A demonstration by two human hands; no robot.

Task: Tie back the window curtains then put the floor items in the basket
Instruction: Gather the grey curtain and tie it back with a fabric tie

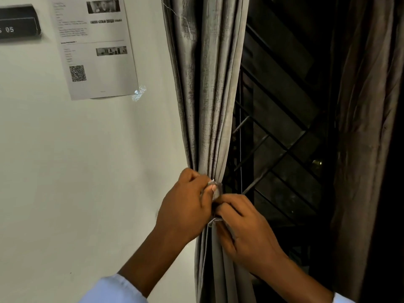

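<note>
A grey curtain (207, 95) hangs gathered into a narrow bunch beside the window. A grey tie-back band (216, 189) wraps the bunch at its waist. My left hand (185, 206) pinches one end of the band on the left side of the bunch. Just below and to the right, my right hand (244, 228) grips the other end against the fabric. Both hands hide most of the band. A second, darker curtain (367, 127) hangs at the right edge.
The dark window (284, 138) with a diagonal metal grille is behind the curtains. On the white wall (87, 171) to the left hang a printed paper sheet (96, 44) and a dark sign (17, 25). Neither floor nor basket is in view.
</note>
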